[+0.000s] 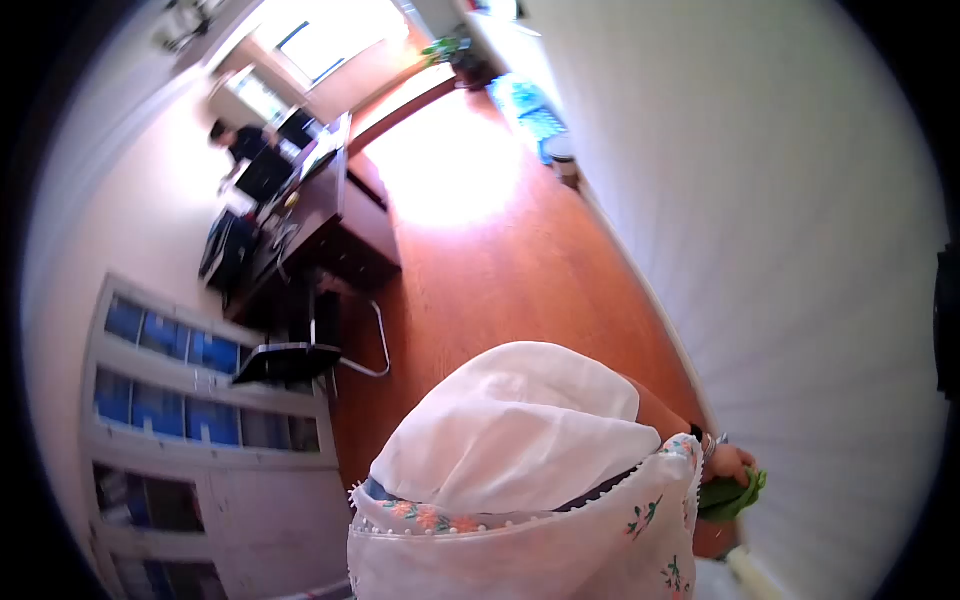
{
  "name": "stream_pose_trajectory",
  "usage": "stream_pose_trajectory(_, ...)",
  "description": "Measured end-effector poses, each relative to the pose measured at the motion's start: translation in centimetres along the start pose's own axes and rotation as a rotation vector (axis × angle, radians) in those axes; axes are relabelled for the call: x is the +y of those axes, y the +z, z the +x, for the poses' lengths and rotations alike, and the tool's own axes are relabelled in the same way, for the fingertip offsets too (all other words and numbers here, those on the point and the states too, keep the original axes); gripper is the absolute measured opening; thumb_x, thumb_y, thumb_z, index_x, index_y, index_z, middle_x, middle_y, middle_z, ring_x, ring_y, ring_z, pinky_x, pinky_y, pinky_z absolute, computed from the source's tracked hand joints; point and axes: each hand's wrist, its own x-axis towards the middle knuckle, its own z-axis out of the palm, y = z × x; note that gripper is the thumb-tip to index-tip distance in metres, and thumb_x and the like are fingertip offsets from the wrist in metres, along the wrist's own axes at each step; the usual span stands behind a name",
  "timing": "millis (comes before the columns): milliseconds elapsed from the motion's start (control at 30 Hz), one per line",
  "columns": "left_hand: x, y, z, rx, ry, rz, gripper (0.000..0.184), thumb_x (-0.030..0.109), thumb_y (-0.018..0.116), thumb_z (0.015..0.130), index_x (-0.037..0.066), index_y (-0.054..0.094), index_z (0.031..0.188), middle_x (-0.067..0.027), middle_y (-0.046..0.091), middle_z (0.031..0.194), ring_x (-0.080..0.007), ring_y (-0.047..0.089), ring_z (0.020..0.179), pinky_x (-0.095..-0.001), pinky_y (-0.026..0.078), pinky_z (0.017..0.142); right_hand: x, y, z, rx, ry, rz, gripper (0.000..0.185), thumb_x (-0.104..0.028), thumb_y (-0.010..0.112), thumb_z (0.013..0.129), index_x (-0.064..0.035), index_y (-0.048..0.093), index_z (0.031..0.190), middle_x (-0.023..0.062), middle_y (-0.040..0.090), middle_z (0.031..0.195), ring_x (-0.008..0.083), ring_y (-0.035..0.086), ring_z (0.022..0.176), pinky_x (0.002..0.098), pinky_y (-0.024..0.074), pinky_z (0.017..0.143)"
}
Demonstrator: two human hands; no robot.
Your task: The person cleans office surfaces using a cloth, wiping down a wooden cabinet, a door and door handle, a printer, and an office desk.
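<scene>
My right hand [730,464] is at the lower right, its fingers closed round a crumpled green cloth [735,495] that hangs below them, near the pale wall. A bracelet and a dark band show at the wrist. White clothing with embroidered flowers [520,440] fills the bottom middle of the view. My left hand does not show.
A person [245,142] is behind a dark desk [350,235] with monitors at the upper left. A black chair [287,363] and a glass-doored cabinet [215,470] stand left. Along the right wall [760,250] are a bin [563,160], blue bags [527,108] and a plant [450,52].
</scene>
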Motion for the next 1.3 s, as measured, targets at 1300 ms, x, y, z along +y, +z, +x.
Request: stream_pose_trajectory(1300,-31.2,-18.5,-78.7,0.563,1.382,-0.506,0.032,-0.001,0.051,0.081,0.006,0.047,0.112,-0.0083,0.054,0.111,-0.0187,0.055,0.102,-0.0327,0.045,0.090,-40.4,41.4,-44.7,-1.501,-0.659,0.302,0.061,-0.016,0.047,0.089,-0.0082,0.018,0.142,0.0114,0.035,0.137,0.0231,0.033,0.127,0.0342,0.0260,0.104)
